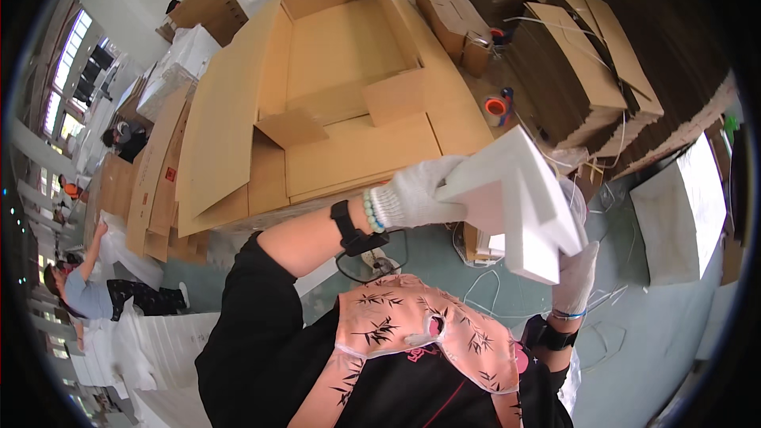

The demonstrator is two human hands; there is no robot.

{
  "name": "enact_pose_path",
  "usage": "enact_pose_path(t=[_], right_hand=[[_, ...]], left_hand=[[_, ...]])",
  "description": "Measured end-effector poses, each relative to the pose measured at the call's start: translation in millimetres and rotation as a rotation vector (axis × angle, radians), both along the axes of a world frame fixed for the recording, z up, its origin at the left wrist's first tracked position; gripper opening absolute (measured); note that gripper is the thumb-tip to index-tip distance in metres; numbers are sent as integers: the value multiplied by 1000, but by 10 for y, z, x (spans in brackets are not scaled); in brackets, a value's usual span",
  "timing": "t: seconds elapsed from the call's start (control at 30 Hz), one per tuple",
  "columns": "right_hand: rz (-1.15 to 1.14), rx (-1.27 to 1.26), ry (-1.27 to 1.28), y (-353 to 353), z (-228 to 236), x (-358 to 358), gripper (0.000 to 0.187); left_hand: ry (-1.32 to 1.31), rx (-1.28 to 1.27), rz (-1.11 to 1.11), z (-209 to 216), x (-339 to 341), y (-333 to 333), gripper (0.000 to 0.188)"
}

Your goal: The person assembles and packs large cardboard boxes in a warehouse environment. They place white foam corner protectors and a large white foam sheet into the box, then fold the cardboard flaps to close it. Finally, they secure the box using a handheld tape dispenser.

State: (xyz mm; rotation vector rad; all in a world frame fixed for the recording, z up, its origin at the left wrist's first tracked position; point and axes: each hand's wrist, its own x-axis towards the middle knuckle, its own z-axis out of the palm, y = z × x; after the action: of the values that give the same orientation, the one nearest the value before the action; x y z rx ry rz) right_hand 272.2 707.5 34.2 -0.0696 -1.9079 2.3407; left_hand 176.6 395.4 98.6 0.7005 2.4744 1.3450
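Note:
My left hand, in a white knit glove, grips the left end of a white foam piece with an angled, stepped shape. On its right side, my right hand, gloved too, has its fingers closed around the foam edge; part of that hand is hidden behind the piece. The foam is held up in front of me, tilted, just right of the near edge of an open cardboard box. The box's flaps are folded outward, and bare cardboard shows inside it.
Tape dispensers with orange rolls lie right of the box, near stacked flat cartons. A large white foam sheet leans at the right. Loose white straps lie on the floor. Other people work at the left and far side.

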Motion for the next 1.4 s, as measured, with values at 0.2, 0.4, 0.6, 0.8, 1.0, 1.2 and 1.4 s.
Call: enact_pose_path(t=[0.2, 0.4, 0.6, 0.8, 1.0, 1.2, 1.4], right_hand=[[404, 2, -46, -1423, 49, -1063, 66], [483, -92, 226, -2791, 964, -2160, 102], [329, 1104, 582, -3534, 1352, -3324, 92], [619, 1408, 809, -4525, 363, -4429, 75], [734, 1652, 1071, -4754, -476, -5282, 80], [1069, 1560, 798, -4686, -378, -5112, 83], [1026, 1250, 816, -4391, 384, -5060, 85]], left_hand=[[205, 84, 160, 60, -171, -1637, 63], [356, -401, 272, 38, -586, -3129, 69], [276, -777, 582, -316, -563, -3884, 64], [253, -837, 636, -679, -578, -3900, 52], [287, -788, 743, -910, -645, -3861, 49], [180, -746, 778, -974, -526, -3927, 47], [282, -677, 649, -814, -789, -4058, 50]])
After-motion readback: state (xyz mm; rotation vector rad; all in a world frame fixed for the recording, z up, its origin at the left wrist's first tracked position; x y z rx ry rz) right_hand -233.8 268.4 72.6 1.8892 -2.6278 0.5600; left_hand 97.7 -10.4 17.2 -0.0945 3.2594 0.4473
